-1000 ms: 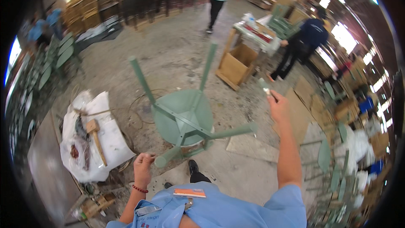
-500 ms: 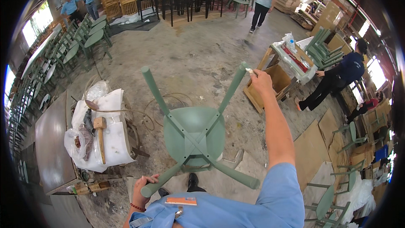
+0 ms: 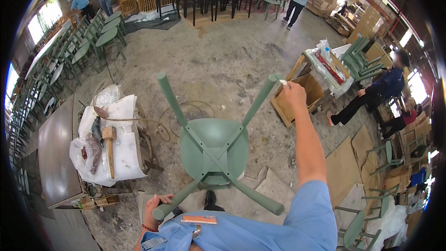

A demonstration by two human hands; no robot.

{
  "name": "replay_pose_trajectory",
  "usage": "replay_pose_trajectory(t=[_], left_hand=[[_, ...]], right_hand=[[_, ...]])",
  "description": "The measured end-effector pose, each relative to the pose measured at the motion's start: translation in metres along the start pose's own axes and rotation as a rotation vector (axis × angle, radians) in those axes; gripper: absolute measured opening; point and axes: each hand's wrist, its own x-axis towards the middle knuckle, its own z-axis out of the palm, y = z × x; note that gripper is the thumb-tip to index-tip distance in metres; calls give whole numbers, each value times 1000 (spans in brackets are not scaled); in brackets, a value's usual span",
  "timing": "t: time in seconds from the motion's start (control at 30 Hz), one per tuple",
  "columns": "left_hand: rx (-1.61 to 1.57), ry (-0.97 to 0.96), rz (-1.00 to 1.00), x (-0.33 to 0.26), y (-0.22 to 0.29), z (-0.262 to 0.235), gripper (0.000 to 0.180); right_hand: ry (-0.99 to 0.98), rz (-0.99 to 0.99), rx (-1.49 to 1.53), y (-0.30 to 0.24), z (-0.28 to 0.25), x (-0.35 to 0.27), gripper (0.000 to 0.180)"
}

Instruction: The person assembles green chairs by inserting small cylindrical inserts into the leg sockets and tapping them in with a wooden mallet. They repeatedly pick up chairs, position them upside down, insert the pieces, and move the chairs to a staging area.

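A green wooden chair (image 3: 213, 128) is upside down in front of me, its underside, crossed braces and splayed legs facing up. My left hand (image 3: 157, 208) is at the near left leg (image 3: 174, 201), its fingers closed against the leg near the end. My right arm stretches out to the far right leg (image 3: 259, 101). Beside that leg's tip, my right hand (image 3: 295, 95) pinches a small white piece (image 3: 283, 82), too small to name for certain. A slight gap seems to lie between the piece and the leg end.
On the left, a covered stand (image 3: 127, 158) holds a wooden mallet (image 3: 109, 146) and plastic bags. A hose (image 3: 162, 130) curls across the floor. At right stands a wooden workbench (image 3: 304, 62), a person (image 3: 392, 83) beside it. Rows of green chairs (image 3: 81, 52) line the left.
My right hand has shifted slightly right, drawing the white piece off the leg tip. My left hand stays at its leg. The person by the workbench has turned, and another walks farther off.
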Motion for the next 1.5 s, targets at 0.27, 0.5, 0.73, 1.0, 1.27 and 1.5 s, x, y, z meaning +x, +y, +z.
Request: replay_pose_trajectory(t=[0.27, 0.5, 0.73, 1.0, 1.27, 1.5], left_hand=[[7, -14, -2, 1, 0, -5, 43], [-1, -49, -17, 0, 0, -12, 43], [-77, -17, -37, -5, -3, -4, 45], [-34, -7, -37, -4, -3, -8, 47], [-66, 7, -22, -6, -6, -7, 47], [-74, 9, -2, -7, -11, -7, 47]], right_hand=[[-24, 81, 2, -1, -5, 5, 29], [-12, 15, -160, -1, -14, 30, 34], [-76, -509, 245, -164, 71, 7, 32], [-244, -700, 233, -311, 141, -21, 31], [-320, -522, 161, -329, 140, 1, 31], [-337, -519, 77, -330, 138, -3, 27]])
